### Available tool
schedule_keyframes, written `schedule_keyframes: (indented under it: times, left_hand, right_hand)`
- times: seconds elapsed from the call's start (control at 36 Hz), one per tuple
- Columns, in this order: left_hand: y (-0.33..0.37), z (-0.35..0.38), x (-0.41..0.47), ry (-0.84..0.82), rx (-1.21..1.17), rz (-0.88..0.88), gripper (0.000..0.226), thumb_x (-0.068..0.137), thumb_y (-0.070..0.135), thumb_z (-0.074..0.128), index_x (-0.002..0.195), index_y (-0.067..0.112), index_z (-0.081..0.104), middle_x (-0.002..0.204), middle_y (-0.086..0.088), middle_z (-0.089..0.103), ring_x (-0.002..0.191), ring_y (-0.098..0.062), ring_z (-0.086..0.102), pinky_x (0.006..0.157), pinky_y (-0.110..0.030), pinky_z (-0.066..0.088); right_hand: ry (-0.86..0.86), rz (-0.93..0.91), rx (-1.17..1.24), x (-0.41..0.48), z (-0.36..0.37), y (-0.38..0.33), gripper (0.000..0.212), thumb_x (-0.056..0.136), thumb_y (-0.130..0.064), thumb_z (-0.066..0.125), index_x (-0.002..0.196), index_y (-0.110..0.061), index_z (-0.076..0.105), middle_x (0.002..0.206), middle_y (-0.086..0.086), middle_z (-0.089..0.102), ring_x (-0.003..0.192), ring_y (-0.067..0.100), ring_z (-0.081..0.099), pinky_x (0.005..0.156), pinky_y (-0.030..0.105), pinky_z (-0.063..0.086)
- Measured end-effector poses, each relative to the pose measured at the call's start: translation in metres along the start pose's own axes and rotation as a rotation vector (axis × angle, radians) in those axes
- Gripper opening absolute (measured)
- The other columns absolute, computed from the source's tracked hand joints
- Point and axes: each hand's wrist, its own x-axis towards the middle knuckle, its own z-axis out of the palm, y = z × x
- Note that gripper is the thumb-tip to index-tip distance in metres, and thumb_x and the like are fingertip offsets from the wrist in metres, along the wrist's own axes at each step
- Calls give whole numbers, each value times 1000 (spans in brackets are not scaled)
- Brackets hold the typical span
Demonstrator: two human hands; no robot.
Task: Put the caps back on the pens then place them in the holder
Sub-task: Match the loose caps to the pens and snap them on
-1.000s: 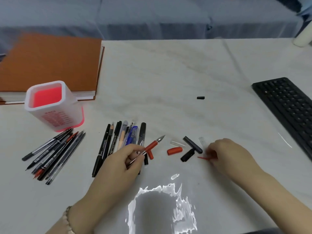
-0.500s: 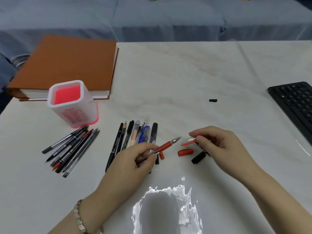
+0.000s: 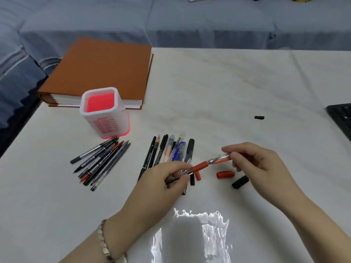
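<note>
Seen from the head camera: left hand [image 3: 167, 179] low at centre, thumb and fingers pinched on the rear barrel of a red-grip pen [image 3: 197, 167], held clear of the white table [image 3: 237, 88] with its metal tip aimed up and to the right. Right hand [image 3: 258, 164] just beyond that tip, fingertips [image 3: 232, 155] pinched on a clear cap with a red clip [image 3: 222, 158], the cap's open end meeting the tip, not yet pushed home. Below the two hands, lying loose on the table: a red cap [image 3: 225, 174], a black cap [image 3: 240, 182] just right of it, and a short red piece [image 3: 198, 175] beside a short black piece [image 3: 192, 179] close to the left thumb. Behind the left hand, a row of pens side by side [image 3: 167, 150], among them a blue one [image 3: 178, 153] and a thick black marker [image 3: 190, 149]. Further left, a second bundle of slim black and grey pens [image 3: 102, 162], fanned out, tips toward the near left. Just above that bundle, upright, the white pen holder with a glowing pink inside [image 3: 105, 112], nothing visible in it. Behind the holder, an orange binder [image 3: 102, 69] flat at the table's far left corner. Well apart to the right, a small black cap [image 3: 259, 117] alone, and a black keyboard [image 3: 341, 118] cut off by the right edge. Beaded bracelet [image 3: 103, 242] on the left wrist.
</note>
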Motion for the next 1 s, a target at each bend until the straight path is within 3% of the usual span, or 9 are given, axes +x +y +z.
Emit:
schedule_keyframes:
  times: [0.14,0.28,0.36,0.44,0.64,0.72,0.81,0.92,1.0]
  left_hand:
    - [5,-1,-1,-11,73,87,36,80,12,65,77,48,62,71,23,60,61,3,54,58,-4,38]
    - [8,-1,-1,72,-42,117,25,72,13,73,73,38,71,60,16,61,52,0,52,53,-6,38]
    - [9,-1,1,108,-147,32,26,70,11,74,65,36,74,60,1,65,51,-2,52,49,-10,41]
    - [13,-2,0,103,-236,-44,27,69,4,72,59,30,74,46,1,59,44,-3,49,43,-11,37]
    - [11,-23,-1,-222,-400,-298,22,87,12,54,69,10,67,47,0,57,30,-6,34,34,-13,25]
    - [-11,-32,3,-125,-110,-290,32,92,27,47,75,9,67,56,1,64,45,-10,54,48,-27,48]
    - [-46,-51,4,177,586,-68,32,91,32,41,85,13,67,83,-3,66,75,-19,62,71,-35,53]
    - [-82,-79,3,389,867,-72,11,78,11,58,85,7,66,84,-11,65,77,-34,62,61,-38,52]
    - [-90,-85,4,370,935,-135,9,72,3,67,80,7,65,78,-10,65,73,-35,61,54,-36,49]
  right_hand:
    - [-47,31,186,-3,6,-5,23,82,2,59,82,-19,68,63,-4,67,57,4,63,55,10,48]
    - [13,75,410,-8,10,-10,22,77,7,60,75,-13,69,58,0,72,52,10,67,44,10,44]
    - [41,64,462,-10,18,-15,20,77,6,58,75,-12,67,55,-2,71,47,5,64,43,7,42]
    - [44,12,459,-10,24,-19,20,77,6,58,75,-12,65,59,-5,73,47,4,63,45,6,42]
    - [-51,2,457,-4,33,-22,16,75,3,58,76,-11,65,63,2,73,48,10,63,50,12,49]
    - [-79,74,412,1,45,-9,18,78,4,59,77,-12,67,58,6,71,49,10,63,52,13,51]
    - [-35,137,370,8,55,3,16,85,2,54,87,-8,67,50,4,63,45,7,56,50,12,49]
    - [48,97,196,29,59,8,18,91,-5,48,97,-12,64,56,0,55,41,-4,50,43,5,38]
    - [88,11,16,50,65,8,22,93,-13,45,105,-17,63,65,-7,56,54,-1,53,61,13,44]
